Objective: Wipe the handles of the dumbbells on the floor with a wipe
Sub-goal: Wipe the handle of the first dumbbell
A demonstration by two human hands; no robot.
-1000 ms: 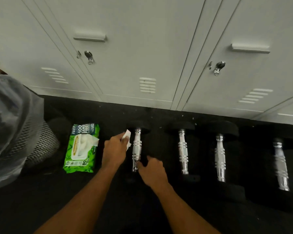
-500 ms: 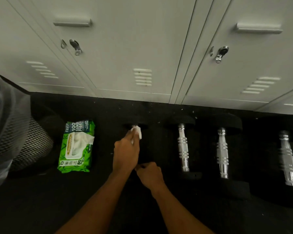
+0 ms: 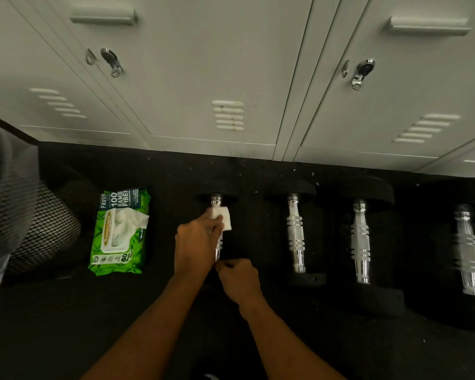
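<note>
Lengthwise, the leftmost dumbbell handle (image 3: 216,201) runs away from the fingers: left hand (image 3: 196,242) pinches the wipe (image 3: 223,217) at its far end, right hand (image 3: 240,279) curls at its near end, grip unclear.

white wipe (image 3: 223,218), chrome ringed handles (image 3: 295,234), green wipes pack (image 3: 119,234)

Four dumbbells (image 3: 295,234) lie side by side on the dark floor (image 3: 66,325) just in front of the lockers (image 3: 203,78), with black heads and chrome handles pointing at the lockers. On the leftmost dumbbell (image 3: 216,200), a small folded white wipe (image 3: 223,216), pinched in the left hand (image 3: 195,242), sits against the handle's locker-side end.
</note>
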